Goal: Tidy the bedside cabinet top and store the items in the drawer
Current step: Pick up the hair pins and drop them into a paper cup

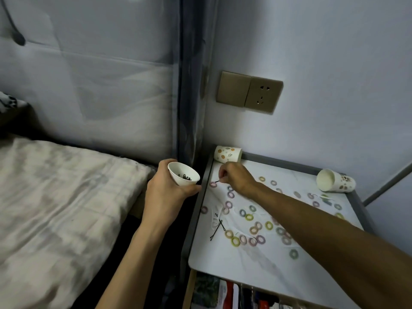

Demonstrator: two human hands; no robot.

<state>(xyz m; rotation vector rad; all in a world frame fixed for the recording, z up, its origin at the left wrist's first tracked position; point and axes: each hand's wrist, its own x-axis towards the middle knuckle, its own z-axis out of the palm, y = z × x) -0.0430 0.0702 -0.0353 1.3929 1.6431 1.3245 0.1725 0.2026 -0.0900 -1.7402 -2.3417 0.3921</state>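
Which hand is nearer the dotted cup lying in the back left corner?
Right. The right hand is just in front of the dotted cup; the left hand is farther, to its left.

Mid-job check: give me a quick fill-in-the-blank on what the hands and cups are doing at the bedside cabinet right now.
1. The left hand holds a white ____ with black pins inside.
2. The right hand pinches a black ____ at the back left of the cabinet top.
3. The spotted cup and the right-edge cup both lie on their ____.
Missing words: cup; hairpin; sides.
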